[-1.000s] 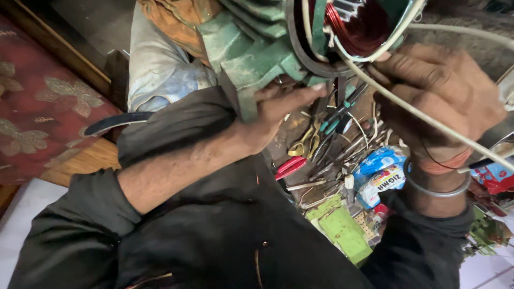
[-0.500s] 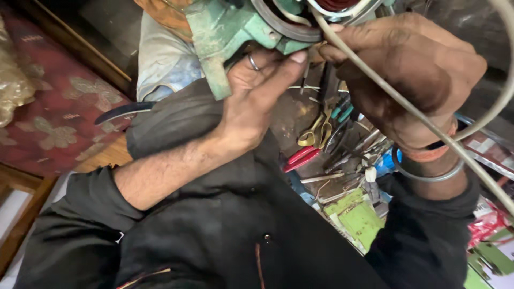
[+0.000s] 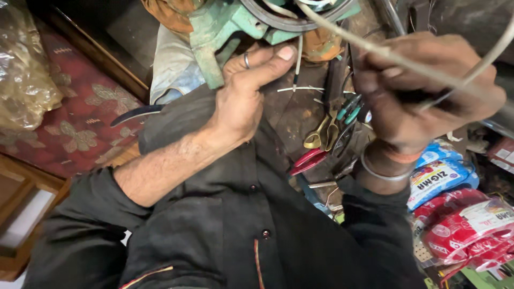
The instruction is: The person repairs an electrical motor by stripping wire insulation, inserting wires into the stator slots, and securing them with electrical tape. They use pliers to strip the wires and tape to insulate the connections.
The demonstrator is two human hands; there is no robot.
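Observation:
A green metal motor housing (image 3: 225,27) fills the top of the head view. My left hand (image 3: 243,91), with a ring on one finger, holds the housing's lower edge from beneath. My right hand (image 3: 423,91) is closed around a pale cream cable (image 3: 407,61) that runs from the housing's ring across the fist and off to the upper right. A metal bangle sits on my right wrist. Black sleeves and a dark shirt cover the lower middle of the view.
Pliers with red, teal and yellow handles (image 3: 326,134) lie in a heap between my forearms. Red and blue packets (image 3: 455,203) sit at the right. A red floral cloth (image 3: 69,123) and a wooden frame (image 3: 21,214) lie at the left.
The view has shifted, so the housing now sits higher in the frame. My left hand moved up to the housing's edge. My right fist stays closed on the cable.

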